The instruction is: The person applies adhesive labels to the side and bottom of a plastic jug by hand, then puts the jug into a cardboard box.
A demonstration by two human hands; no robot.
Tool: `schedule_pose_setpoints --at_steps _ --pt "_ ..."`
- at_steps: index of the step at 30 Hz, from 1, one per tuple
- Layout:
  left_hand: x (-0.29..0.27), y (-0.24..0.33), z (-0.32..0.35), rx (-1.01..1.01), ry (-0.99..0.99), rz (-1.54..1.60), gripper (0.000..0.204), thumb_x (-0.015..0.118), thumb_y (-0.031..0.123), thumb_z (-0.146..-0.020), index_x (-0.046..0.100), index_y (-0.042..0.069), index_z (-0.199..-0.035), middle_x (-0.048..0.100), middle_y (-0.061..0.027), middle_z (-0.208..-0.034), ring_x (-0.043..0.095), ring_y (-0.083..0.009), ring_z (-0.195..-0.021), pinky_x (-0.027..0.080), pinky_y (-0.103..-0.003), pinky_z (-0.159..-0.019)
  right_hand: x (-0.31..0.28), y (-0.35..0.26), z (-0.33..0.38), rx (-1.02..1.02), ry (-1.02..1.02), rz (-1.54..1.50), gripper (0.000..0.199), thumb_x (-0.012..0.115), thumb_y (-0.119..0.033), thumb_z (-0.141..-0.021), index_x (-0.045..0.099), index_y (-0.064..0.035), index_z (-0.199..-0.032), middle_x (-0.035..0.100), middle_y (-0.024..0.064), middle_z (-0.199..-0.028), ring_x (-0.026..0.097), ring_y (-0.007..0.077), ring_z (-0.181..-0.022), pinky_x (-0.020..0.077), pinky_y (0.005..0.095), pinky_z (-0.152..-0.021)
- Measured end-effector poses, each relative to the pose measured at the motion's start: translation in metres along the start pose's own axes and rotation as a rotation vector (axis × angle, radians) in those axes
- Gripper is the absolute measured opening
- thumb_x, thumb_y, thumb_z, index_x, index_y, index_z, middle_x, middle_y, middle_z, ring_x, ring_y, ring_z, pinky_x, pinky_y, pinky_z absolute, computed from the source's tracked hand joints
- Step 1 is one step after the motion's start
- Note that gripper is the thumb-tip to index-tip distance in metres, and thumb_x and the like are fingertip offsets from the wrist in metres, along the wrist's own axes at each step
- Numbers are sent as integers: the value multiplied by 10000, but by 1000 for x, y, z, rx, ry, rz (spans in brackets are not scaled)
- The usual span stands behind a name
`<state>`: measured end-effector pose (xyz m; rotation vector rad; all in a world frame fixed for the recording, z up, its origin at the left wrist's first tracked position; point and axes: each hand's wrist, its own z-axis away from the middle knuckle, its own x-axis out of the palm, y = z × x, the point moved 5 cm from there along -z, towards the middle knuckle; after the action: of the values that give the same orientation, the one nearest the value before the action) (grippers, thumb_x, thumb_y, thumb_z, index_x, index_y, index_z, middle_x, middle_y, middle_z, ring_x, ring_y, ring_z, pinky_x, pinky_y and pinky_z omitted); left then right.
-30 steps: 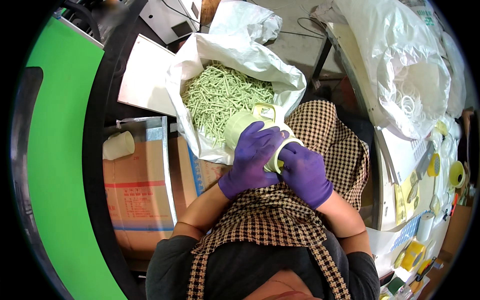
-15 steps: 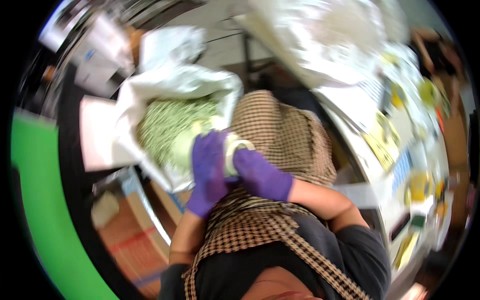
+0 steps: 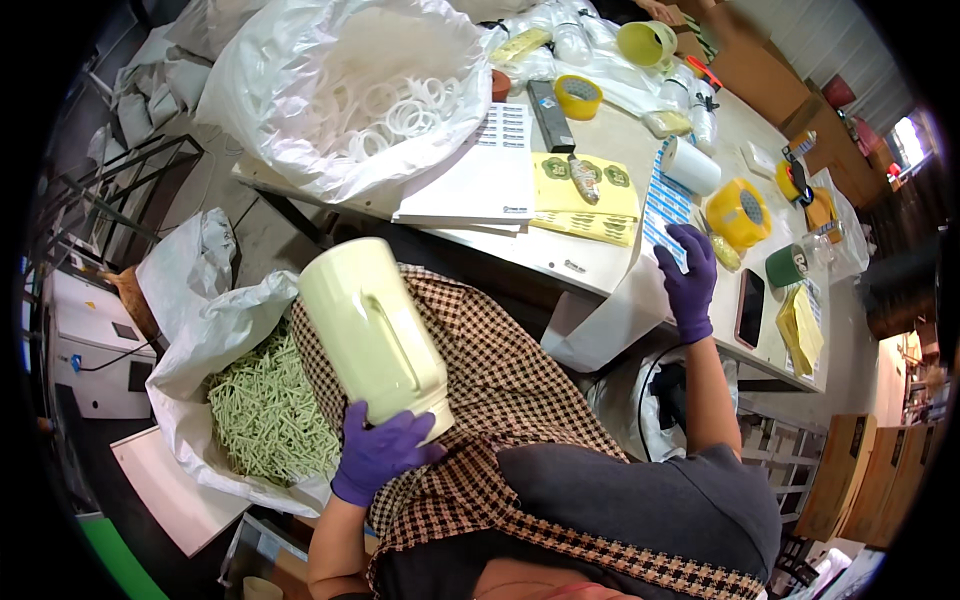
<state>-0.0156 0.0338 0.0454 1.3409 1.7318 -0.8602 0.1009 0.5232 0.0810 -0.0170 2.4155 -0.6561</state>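
Note:
A pale yellow plastic jug [image 3: 375, 325] with a moulded handle rests slanting across my lap, on the checked apron [image 3: 480, 345]. My left hand [image 3: 385, 450], in a purple glove, is closed around its near end. My right hand [image 3: 690, 285], also gloved in purple, is raised over the table's near edge, fingers bent and apart, with nothing in it. Close to its fingertips lie blue-and-white label sheets [image 3: 660, 205], a white roll [image 3: 692, 166] and a yellow tape roll [image 3: 738, 212].
On my left an open white sack [image 3: 180, 400] holds small pale green sticks [image 3: 270, 415]. A plastic bag of white rings [image 3: 385, 115] stands on the table [image 3: 560, 250]. Yellow label sheets [image 3: 585, 195], a phone [image 3: 750, 307] and a green roll [image 3: 786, 264] lie there too.
My right hand has left the jug's end and moved right, over the table. My left hand keeps the jug, now over my lap instead of the sack. The view has swung right.

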Motion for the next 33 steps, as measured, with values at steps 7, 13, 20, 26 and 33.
schedule_pose_setpoints --at_steps 7,13,20,26,33 --pt "21 5 14 92 -44 -73 296 773 404 -844 601 414 -1085 685 137 -1156 590 -132 -1073 226 -599 -1194 13 79 40 306 -177 84 258 848 -111 -759 736 -29 -976 687 137 -1035 663 310 -978 545 394 -868" --pt "25 4 19 33 -66 -68 453 728 308 -909 593 500 -1297 609 158 -1319 536 -88 -1232 214 -556 -1225 13 69 37 202 -196 62 266 840 -107 -757 724 -35 -985 669 130 -1030 654 305 -952 545 389 -832" --pt "25 5 19 -4 -2 -67 369 738 358 -916 643 474 -1253 611 179 -1341 557 -93 -1204 253 -532 -1212 16 76 31 317 -179 103 233 829 -132 -786 706 -32 -956 660 129 -976 658 310 -945 542 394 -826" --pt "19 8 23 66 -153 -205 622 660 254 -907 483 528 -1436 505 169 -1474 463 -97 -1318 404 -493 -1068 13 14 35 -202 -24 280 185 864 -57 -706 719 -83 -817 633 100 -962 628 340 -1024 505 454 -900" --pt "17 6 16 21 18 -76 512 602 291 -972 503 514 -1422 461 186 -1526 423 -80 -1388 383 -451 -1118 145 -180 -23 205 -589 -765 71 666 -56 -921 665 11 -947 645 109 -1019 620 217 -958 493 325 -844"
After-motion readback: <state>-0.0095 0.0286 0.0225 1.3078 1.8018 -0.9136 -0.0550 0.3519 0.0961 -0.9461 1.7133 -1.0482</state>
